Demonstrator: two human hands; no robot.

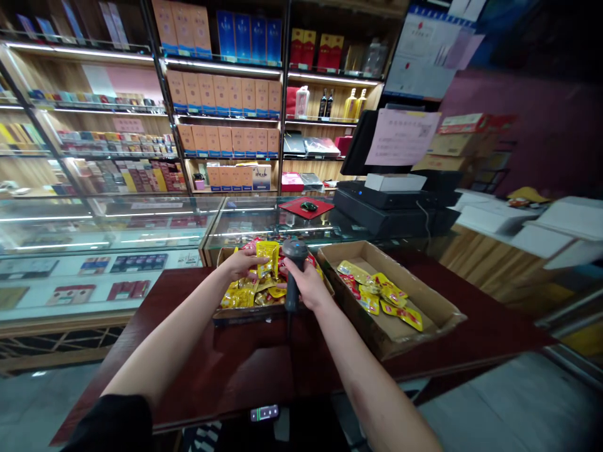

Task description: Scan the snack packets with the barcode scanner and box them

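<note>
My left hand [245, 263] is closed on a yellow packet [268, 258], which it holds upright above the left box. In my right hand [308, 284] is a dark handheld scanner [293, 276], its head up and its handle pointing down, just right of the packet. Beneath both hands lies a cardboard box [249, 312] filled with yellow and red packets. To the right stands a second cardboard box [424, 282] with several yellow packets [400, 314] and a red one inside. Both boxes rest on a dark red table [226, 364].
Behind the table runs a glass display counter [188, 220]. On it are a red mat [306, 207] with a mouse and a monitor [360, 144] above a black cash drawer [377, 210]. Shelves of boxed goods [226, 94] line the back. A small lit device [264, 412] shows at the table's front edge.
</note>
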